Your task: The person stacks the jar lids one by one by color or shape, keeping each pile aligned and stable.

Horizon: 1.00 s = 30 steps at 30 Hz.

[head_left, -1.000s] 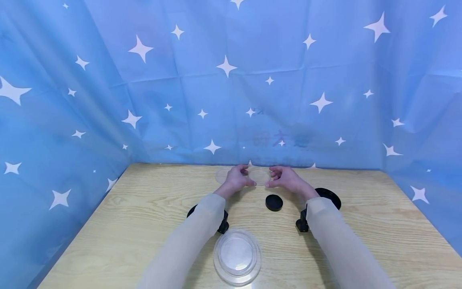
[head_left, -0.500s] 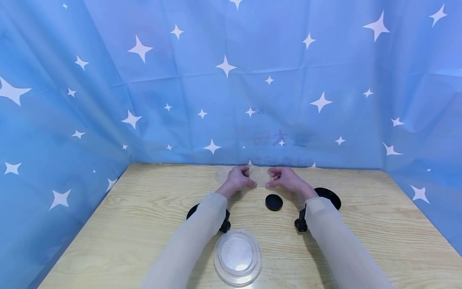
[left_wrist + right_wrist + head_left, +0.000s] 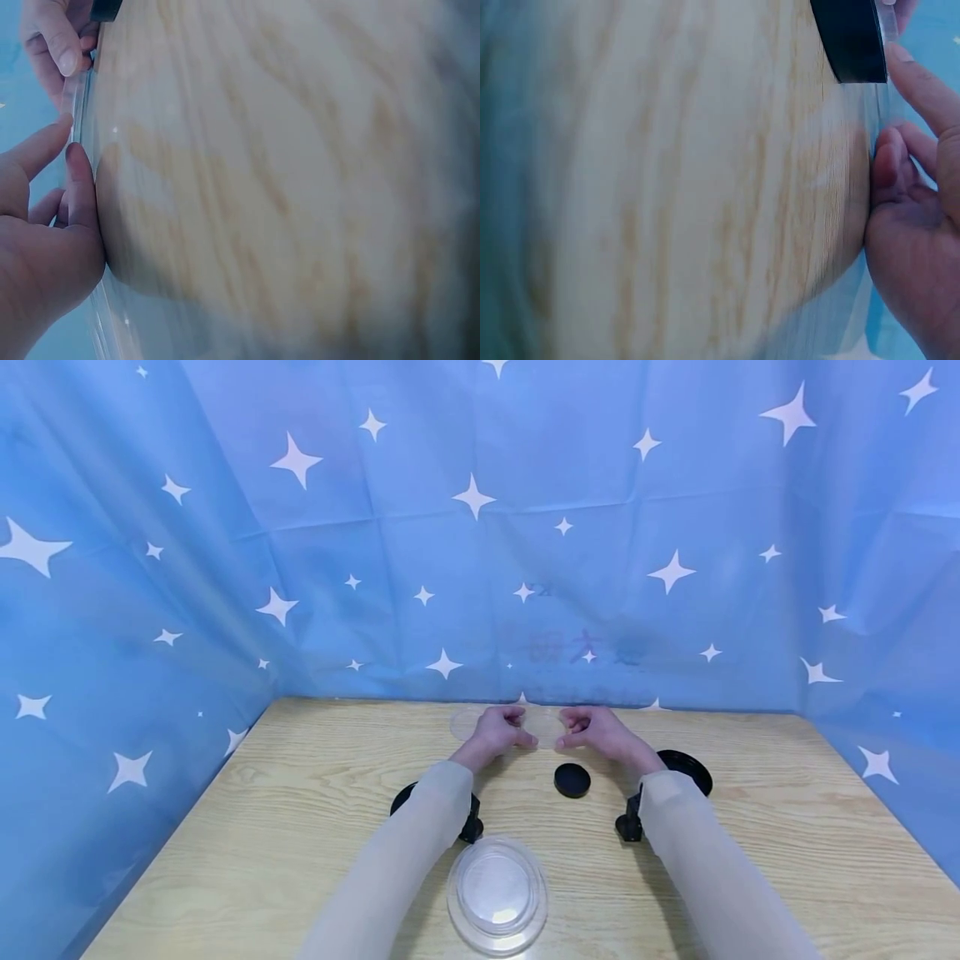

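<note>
At the back of the table lies a shallow, clear round dish (image 3: 544, 727), lit through so that the wood shows beneath it. My left hand (image 3: 497, 732) holds its left edge, thumb toward me and fingers curled behind. On the opposite side, my right hand (image 3: 596, 732) pinches the right edge in the same way. The left wrist view shows the clear rim (image 3: 76, 101) low on the table between both hands' fingertips. Another clear disc (image 3: 462, 724) lies behind the left hand, partly hidden by it.
A small black disc (image 3: 572, 780) lies in front of the hands. Larger black round dishes show beside the right forearm (image 3: 686, 768) and behind the left sleeve (image 3: 401, 797). Stacked clear round dishes (image 3: 497, 935) stand between the forearms. A blue star-patterned curtain (image 3: 480, 552) borders the table's back and sides.
</note>
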Each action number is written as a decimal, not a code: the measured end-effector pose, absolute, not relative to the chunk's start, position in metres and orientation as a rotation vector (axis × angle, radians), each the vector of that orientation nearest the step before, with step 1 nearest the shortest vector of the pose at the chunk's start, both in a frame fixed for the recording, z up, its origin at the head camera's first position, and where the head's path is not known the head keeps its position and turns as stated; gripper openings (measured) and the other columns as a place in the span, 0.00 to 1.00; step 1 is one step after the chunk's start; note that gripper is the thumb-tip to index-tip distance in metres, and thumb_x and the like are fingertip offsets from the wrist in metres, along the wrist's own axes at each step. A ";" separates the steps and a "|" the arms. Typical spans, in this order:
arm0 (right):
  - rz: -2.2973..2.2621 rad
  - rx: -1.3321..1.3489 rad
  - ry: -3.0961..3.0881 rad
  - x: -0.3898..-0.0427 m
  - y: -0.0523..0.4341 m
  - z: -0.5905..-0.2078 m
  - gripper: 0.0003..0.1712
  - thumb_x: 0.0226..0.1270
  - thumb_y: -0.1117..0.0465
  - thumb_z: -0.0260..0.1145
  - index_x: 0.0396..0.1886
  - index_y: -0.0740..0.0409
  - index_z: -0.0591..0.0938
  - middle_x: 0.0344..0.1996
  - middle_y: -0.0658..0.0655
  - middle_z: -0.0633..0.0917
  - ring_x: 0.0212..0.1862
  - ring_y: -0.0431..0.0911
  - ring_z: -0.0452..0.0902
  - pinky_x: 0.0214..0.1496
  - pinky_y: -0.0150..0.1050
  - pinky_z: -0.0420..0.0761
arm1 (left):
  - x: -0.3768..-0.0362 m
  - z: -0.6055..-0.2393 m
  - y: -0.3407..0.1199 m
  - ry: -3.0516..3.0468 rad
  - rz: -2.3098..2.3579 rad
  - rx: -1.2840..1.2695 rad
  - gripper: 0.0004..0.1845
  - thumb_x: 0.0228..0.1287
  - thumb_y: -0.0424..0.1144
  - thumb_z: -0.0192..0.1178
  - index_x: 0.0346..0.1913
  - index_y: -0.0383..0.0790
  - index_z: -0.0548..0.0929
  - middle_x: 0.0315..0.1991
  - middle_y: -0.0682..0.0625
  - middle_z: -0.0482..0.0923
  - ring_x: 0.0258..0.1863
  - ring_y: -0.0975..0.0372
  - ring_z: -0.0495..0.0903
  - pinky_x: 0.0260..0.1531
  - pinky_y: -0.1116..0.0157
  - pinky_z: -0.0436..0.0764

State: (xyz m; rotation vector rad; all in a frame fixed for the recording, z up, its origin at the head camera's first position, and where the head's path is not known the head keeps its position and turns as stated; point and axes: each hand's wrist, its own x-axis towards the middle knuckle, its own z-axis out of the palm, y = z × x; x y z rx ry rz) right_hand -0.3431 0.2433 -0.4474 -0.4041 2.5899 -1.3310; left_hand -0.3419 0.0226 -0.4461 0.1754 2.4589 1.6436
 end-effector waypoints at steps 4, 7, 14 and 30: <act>-1.363 -0.379 2.573 -0.344 0.244 -0.447 0.39 0.56 0.60 0.73 0.65 0.69 0.68 0.44 0.65 0.76 0.42 0.52 0.70 0.41 0.41 0.73 | -0.342 -0.446 0.023 2.452 1.658 0.168 0.35 0.45 0.33 0.75 0.60 0.37 0.76 0.49 0.49 0.78 0.43 0.62 0.74 0.46 0.68 0.75; -1.370 -0.384 2.575 -0.342 0.243 -0.444 0.39 0.56 0.60 0.73 0.65 0.68 0.68 0.43 0.65 0.76 0.42 0.52 0.70 0.41 0.41 0.74 | -0.342 -0.446 0.023 2.456 1.665 0.166 0.35 0.45 0.32 0.75 0.61 0.37 0.76 0.49 0.48 0.78 0.44 0.62 0.74 0.46 0.68 0.75; -1.364 -0.364 2.596 -0.335 0.244 -0.437 0.36 0.57 0.57 0.72 0.64 0.62 0.71 0.47 0.62 0.78 0.47 0.52 0.73 0.45 0.42 0.77 | -0.340 -0.442 0.022 2.423 1.697 0.180 0.34 0.46 0.33 0.74 0.61 0.39 0.76 0.50 0.50 0.78 0.44 0.62 0.75 0.42 0.69 0.77; -1.417 -0.365 2.632 -0.321 0.243 -0.421 0.38 0.55 0.56 0.74 0.64 0.63 0.71 0.48 0.66 0.76 0.45 0.52 0.72 0.41 0.41 0.77 | -0.329 -0.422 0.013 2.319 1.774 0.281 0.37 0.43 0.34 0.75 0.61 0.37 0.75 0.53 0.42 0.74 0.39 0.60 0.79 0.37 0.63 0.80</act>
